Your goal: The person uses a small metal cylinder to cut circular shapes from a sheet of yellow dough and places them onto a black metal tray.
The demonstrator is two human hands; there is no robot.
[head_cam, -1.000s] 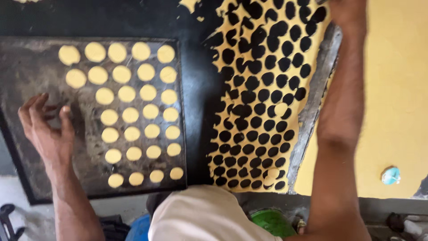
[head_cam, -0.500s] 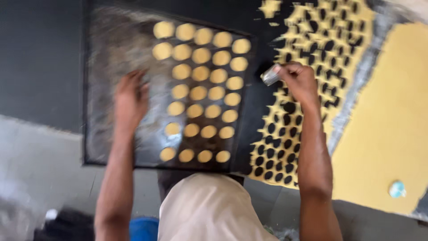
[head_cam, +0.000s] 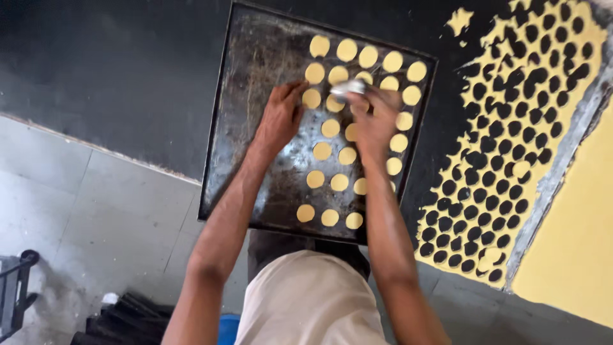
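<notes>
Now right hand (head_cam: 373, 121) pinches metal cutter (head_cam: 348, 87) over tray (head_cam: 255, 76); left hand (head_cam: 280, 118) spread, empty.

The left strip of the dark baking tray (head_cam: 246, 128) lies bare — open room there from its top rim down to its near edge. The right half is packed with rows of yellow dough rounds (head_cam: 339, 182), close together, and both hands, the left hand (head_cam: 280, 118) and the right hand (head_cam: 375, 121), sit over the upper rows. Right of the tray, the punched dough sheet (head_cam: 511, 128) covers the dark counter (head_cam: 128, 70) — the counter's left side is open.
</notes>
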